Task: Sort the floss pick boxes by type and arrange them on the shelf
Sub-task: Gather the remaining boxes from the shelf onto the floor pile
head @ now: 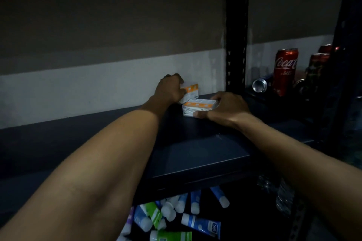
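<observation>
Both arms reach deep onto dark shelf (195,148). Left hand (170,89) at back, near wall, fingers curled round upright box (193,91), orange and white, standing on shelf. Right hand (227,107) just in front, thumb and fingers grasping flat box (199,106), same orange and white, lying on shelf close against first. Touching or not, cannot tell. Red cola can (285,71) upright in next bay, right. Tubes (176,213) heaped below.

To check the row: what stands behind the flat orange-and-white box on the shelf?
An upright orange-and-white box, gripped by the left hand. The flat box hides its lower edge; the hand hides its left side.
</observation>
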